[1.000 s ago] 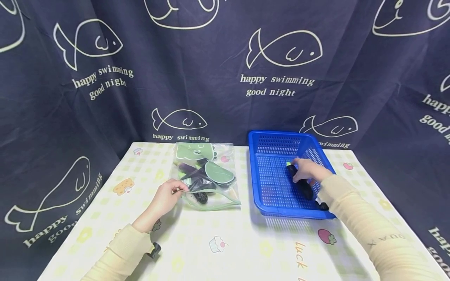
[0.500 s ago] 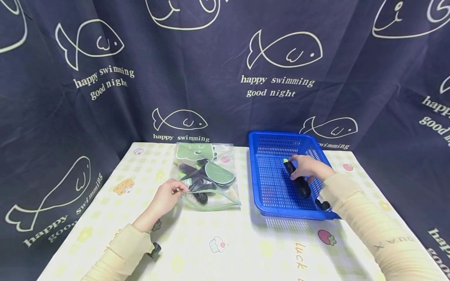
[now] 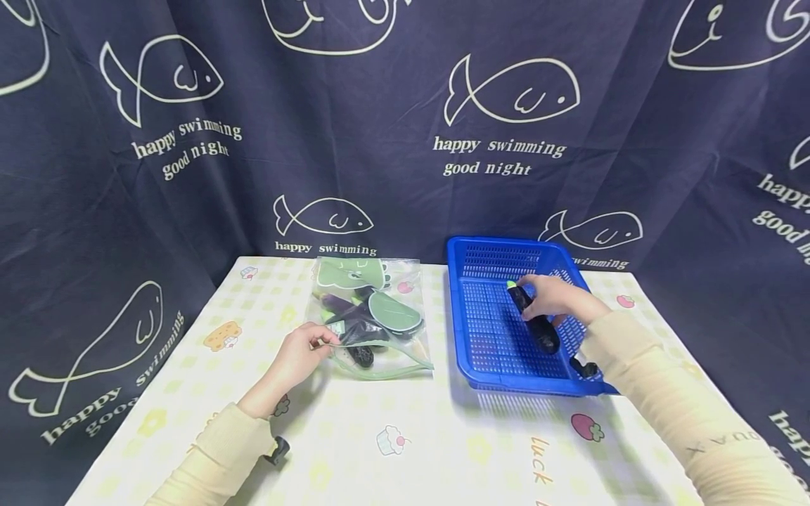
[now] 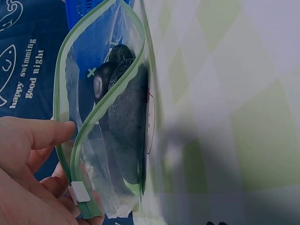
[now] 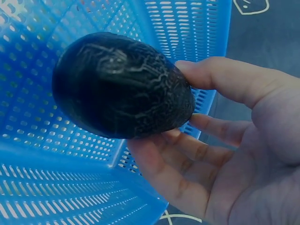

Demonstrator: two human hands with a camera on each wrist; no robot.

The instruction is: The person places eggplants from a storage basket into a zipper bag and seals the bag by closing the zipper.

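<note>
My right hand (image 3: 550, 295) grips a long dark eggplant (image 3: 543, 336) with a light green stem end. In the head view it is tilted over the inside of the blue basket (image 3: 531, 385); whether it touches the floor I cannot tell. Its rounded glossy end (image 5: 117, 89) faces the right wrist camera, fingers and thumb around its far part. At the left, my left hand (image 3: 304, 355) pinches the green zip edge (image 4: 65, 159) of a clear zip bag (image 3: 392, 376), near a white slider (image 4: 79, 191). The bag's mouth gapes, and several dark eggplants (image 4: 129, 112) lie inside.
A pale checked tablecloth (image 3: 354, 436) with printed pictures covers the table. Behind hangs a dark blue curtain (image 3: 392, 126) with fish drawings. Small black devices sit at my left wrist (image 3: 276, 451) and right wrist (image 3: 583, 367).
My right hand has shifted slightly left and away from me with the eggplant, which shows more of its length. The left hand and the bag have stayed put.
</note>
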